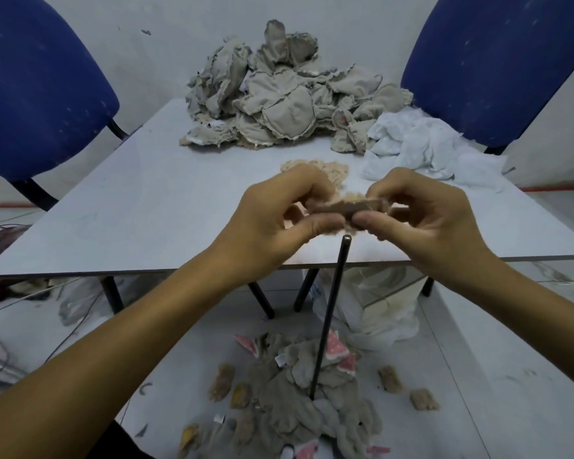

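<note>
left hand (279, 223) and right hand (421, 217) fingers (371, 221) pinch the tan plush piece (342, 207) by its ends, centred over the upright metal rod (332, 313), likely to turn it inside out.

Left hand (275, 223) and right hand (424, 220) bare; my forearms (153, 329) uncovered to frame edge; dark clothing (126, 442) shows under left forearm.

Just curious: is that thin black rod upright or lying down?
Nearly upright, leaning slightly: the thin black metal rod rises from the grey plush fabric pile on the floor.
</note>
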`<state>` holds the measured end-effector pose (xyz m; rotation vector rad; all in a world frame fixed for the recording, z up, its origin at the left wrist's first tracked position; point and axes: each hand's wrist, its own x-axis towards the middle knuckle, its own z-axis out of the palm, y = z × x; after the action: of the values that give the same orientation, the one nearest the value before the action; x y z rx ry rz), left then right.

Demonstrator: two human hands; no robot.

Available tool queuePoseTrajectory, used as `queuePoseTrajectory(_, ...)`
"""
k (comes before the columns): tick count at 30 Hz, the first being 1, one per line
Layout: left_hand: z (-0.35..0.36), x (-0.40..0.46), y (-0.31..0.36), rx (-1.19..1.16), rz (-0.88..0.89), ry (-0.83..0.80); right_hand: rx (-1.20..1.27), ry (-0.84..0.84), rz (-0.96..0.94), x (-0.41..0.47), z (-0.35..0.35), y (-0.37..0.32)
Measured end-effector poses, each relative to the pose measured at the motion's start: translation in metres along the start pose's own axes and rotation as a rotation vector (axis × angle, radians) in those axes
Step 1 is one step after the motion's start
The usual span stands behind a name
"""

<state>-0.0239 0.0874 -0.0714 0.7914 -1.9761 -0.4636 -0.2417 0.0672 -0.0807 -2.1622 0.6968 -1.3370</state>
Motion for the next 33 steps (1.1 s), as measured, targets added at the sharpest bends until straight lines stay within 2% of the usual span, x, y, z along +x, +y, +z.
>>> queuePoseTrajectory(3,-0.001,-0.005,0.001,0.258,0.237,0.007,-0.223,0.015,-0.219,-0.006,0.001,0.002)
queuePoseTrajectory(7,0.003,-0.013,-0.004,0.412,0.388,-0.027,-0.379,-0.018,-0.375,-0.016,0.002,0.007)
queuePoseTrajectory(11,0.009,-0.017,-0.009,0.421,0.397,-0.02,-0.408,-0.067,-0.344,-0.024,0.006,0.013)
queuePoseTrajectory(16,0.02,-0.026,-0.012,0.301,0.295,-0.031,-0.33,-0.068,-0.241,-0.033,0.013,0.018)
queuePoseTrajectory(20,0.02,-0.031,-0.015,0.297,0.246,-0.077,-0.307,-0.209,-0.167,-0.039,0.014,0.024)
queuePoseTrajectory(25,0.017,-0.028,-0.008,0.236,0.207,-0.033,-0.17,-0.124,-0.095,-0.034,0.015,0.021)
queuePoseTrajectory(28,0.014,-0.017,-0.003,0.154,0.128,0.096,-0.068,0.005,-0.04,-0.021,0.012,0.013)
queuePoseTrajectory(31,0.011,-0.008,0.001,0.302,0.259,0.156,-0.212,0.105,-0.215,-0.01,0.008,0.005)
queuePoseTrajectory(33,0.01,-0.008,0.0,0.44,0.429,0.107,-0.375,0.06,-0.395,-0.009,0.004,0.005)
